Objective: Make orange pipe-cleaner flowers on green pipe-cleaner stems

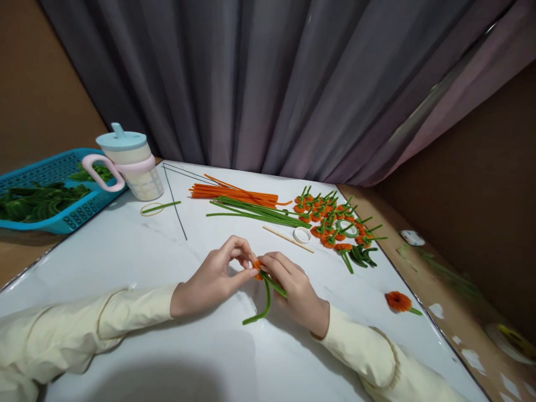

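Note:
Over the middle of the white table, both hands meet at a small orange pipe-cleaner flower (258, 269). My left hand (221, 273) pinches its left side between thumb and fingertips. From the right, my right hand (292, 285) closes its fingers on the flower and the top of its green stems. One green pipe cleaner (267, 304) hangs below the flower and bends to the left; another runs under my right hand. My fingers partly cover the flower. Beyond the hands lie a bundle of orange pipe cleaners (234, 194) and a bundle of green pipe cleaners (259, 212).
Several finished orange flowers (318, 211) cluster at the back right beside tape rolls (302, 235) and a wooden stick (288, 239). One flower (398, 301) lies near the right edge. A lidded cup (142, 181) and a blue basket (69, 223) of green pieces stand left.

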The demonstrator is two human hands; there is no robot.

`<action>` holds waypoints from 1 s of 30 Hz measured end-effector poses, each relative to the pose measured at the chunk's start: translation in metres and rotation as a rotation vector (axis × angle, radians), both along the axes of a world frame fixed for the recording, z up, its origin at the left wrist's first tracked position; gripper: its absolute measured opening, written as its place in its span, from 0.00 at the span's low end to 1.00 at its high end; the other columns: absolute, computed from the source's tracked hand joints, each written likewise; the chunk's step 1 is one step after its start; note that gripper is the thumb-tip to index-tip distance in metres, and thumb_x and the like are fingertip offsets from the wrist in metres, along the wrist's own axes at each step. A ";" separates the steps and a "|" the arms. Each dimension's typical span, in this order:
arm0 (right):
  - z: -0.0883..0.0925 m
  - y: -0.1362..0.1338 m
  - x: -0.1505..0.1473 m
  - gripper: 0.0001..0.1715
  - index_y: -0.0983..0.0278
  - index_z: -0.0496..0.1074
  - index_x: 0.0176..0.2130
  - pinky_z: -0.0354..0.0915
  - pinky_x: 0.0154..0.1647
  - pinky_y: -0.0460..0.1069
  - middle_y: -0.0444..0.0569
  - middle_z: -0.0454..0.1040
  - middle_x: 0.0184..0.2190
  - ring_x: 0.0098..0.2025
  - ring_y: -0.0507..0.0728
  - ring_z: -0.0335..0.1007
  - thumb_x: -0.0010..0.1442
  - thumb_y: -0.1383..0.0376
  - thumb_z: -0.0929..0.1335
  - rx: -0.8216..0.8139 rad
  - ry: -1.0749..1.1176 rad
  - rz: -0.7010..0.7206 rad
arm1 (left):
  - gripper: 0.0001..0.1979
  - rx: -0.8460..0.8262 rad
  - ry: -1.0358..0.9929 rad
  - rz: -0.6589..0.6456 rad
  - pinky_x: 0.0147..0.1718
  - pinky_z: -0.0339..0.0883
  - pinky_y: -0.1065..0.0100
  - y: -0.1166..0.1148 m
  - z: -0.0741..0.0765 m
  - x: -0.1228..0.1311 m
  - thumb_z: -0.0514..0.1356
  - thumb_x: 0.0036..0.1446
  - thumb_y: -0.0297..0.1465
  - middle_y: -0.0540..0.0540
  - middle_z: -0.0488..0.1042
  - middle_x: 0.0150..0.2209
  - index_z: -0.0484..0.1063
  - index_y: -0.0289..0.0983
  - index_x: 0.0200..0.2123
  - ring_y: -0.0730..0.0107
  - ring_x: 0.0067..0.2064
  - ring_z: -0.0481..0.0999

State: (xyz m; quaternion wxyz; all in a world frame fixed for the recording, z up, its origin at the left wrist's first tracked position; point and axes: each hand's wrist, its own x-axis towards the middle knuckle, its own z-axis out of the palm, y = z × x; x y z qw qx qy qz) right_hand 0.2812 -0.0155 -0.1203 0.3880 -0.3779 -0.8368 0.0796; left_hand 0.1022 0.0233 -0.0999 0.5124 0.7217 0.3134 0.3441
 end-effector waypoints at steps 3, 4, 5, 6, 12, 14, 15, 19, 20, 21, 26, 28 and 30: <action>0.001 0.000 0.000 0.12 0.66 0.63 0.45 0.67 0.33 0.50 0.55 0.69 0.34 0.36 0.58 0.67 0.62 0.74 0.58 0.021 -0.017 0.001 | 0.07 -0.033 0.005 -0.033 0.40 0.64 0.65 0.002 0.000 0.000 0.59 0.54 0.27 0.49 0.67 0.33 0.62 0.38 0.34 0.69 0.37 0.69; 0.001 0.000 0.001 0.12 0.66 0.63 0.44 0.67 0.33 0.50 0.55 0.69 0.34 0.36 0.58 0.67 0.61 0.74 0.58 0.032 -0.014 -0.003 | 0.06 -0.047 0.002 -0.065 0.41 0.64 0.65 0.004 0.001 -0.001 0.59 0.54 0.27 0.49 0.67 0.34 0.63 0.37 0.35 0.69 0.38 0.69; 0.001 0.001 0.003 0.12 0.66 0.63 0.44 0.67 0.33 0.50 0.55 0.69 0.34 0.36 0.58 0.67 0.61 0.74 0.58 0.046 -0.009 -0.010 | 0.06 -0.072 -0.002 -0.108 0.41 0.63 0.65 0.008 0.001 -0.002 0.59 0.55 0.28 0.48 0.67 0.36 0.64 0.37 0.36 0.68 0.40 0.69; 0.002 0.002 0.005 0.12 0.66 0.63 0.44 0.67 0.33 0.50 0.55 0.69 0.35 0.37 0.58 0.67 0.61 0.74 0.58 0.060 -0.001 -0.017 | 0.07 -0.110 -0.010 -0.161 0.42 0.63 0.65 0.012 0.001 -0.002 0.58 0.55 0.30 0.47 0.68 0.38 0.65 0.37 0.38 0.67 0.42 0.68; 0.002 0.016 0.017 0.14 0.66 0.64 0.48 0.68 0.34 0.50 0.57 0.70 0.37 0.37 0.58 0.67 0.65 0.72 0.58 0.136 0.083 0.055 | 0.12 -0.632 -0.025 -0.534 0.40 0.63 0.70 0.053 -0.013 0.006 0.56 0.59 0.38 0.46 0.71 0.38 0.70 0.36 0.41 0.70 0.39 0.71; 0.000 0.023 0.021 0.14 0.66 0.65 0.50 0.68 0.34 0.51 0.57 0.71 0.37 0.37 0.58 0.68 0.65 0.71 0.59 0.145 0.117 0.088 | 0.15 -0.722 -0.045 -0.662 0.40 0.64 0.68 0.065 -0.020 0.015 0.61 0.55 0.39 0.45 0.73 0.36 0.70 0.34 0.41 0.69 0.37 0.72; -0.002 0.027 0.023 0.14 0.66 0.65 0.51 0.69 0.34 0.51 0.57 0.72 0.38 0.37 0.58 0.69 0.65 0.70 0.60 0.148 0.131 0.098 | 0.18 -0.772 -0.073 -0.719 0.39 0.65 0.67 0.071 -0.023 0.019 0.63 0.53 0.40 0.45 0.74 0.34 0.69 0.33 0.41 0.68 0.36 0.73; -0.008 0.042 0.033 0.18 0.63 0.65 0.54 0.70 0.39 0.51 0.57 0.70 0.42 0.42 0.58 0.69 0.65 0.72 0.60 0.118 0.195 0.109 | 0.18 -0.815 -0.135 -0.694 0.29 0.67 0.70 0.090 -0.026 0.033 0.67 0.48 0.36 0.48 0.74 0.29 0.68 0.34 0.40 0.71 0.28 0.74; -0.009 0.045 0.035 0.19 0.62 0.65 0.54 0.70 0.40 0.51 0.57 0.69 0.43 0.43 0.57 0.68 0.65 0.73 0.59 0.093 0.214 0.103 | 0.18 -0.806 -0.130 -0.649 0.26 0.66 0.72 0.094 -0.025 0.035 0.67 0.47 0.34 0.49 0.74 0.28 0.68 0.34 0.40 0.72 0.26 0.73; -0.009 0.048 0.037 0.20 0.61 0.66 0.54 0.70 0.41 0.52 0.56 0.69 0.44 0.44 0.58 0.68 0.66 0.73 0.59 0.060 0.230 0.095 | 0.18 -0.794 -0.121 -0.599 0.24 0.65 0.73 0.098 -0.024 0.036 0.67 0.47 0.34 0.49 0.74 0.28 0.68 0.34 0.40 0.75 0.23 0.72; -0.010 0.058 0.041 0.13 0.61 0.70 0.49 0.70 0.41 0.52 0.55 0.68 0.43 0.42 0.58 0.69 0.65 0.65 0.63 -0.134 0.350 0.028 | 0.15 -0.682 -0.057 -0.396 0.18 0.63 0.75 0.106 -0.021 0.035 0.67 0.46 0.33 0.51 0.73 0.24 0.70 0.33 0.37 0.78 0.19 0.69; -0.012 0.060 0.041 0.11 0.61 0.71 0.46 0.69 0.40 0.51 0.54 0.67 0.41 0.40 0.57 0.69 0.64 0.65 0.64 -0.166 0.359 0.008 | 0.15 -0.634 -0.030 -0.339 0.18 0.64 0.75 0.104 -0.022 0.035 0.67 0.47 0.34 0.51 0.72 0.22 0.70 0.32 0.35 0.77 0.19 0.69; -0.015 0.062 0.041 0.09 0.61 0.71 0.44 0.68 0.39 0.51 0.52 0.66 0.39 0.39 0.57 0.68 0.64 0.65 0.64 -0.194 0.334 0.002 | 0.15 -0.598 0.009 -0.316 0.18 0.64 0.75 0.102 -0.023 0.034 0.65 0.49 0.36 0.52 0.71 0.21 0.69 0.32 0.35 0.77 0.18 0.69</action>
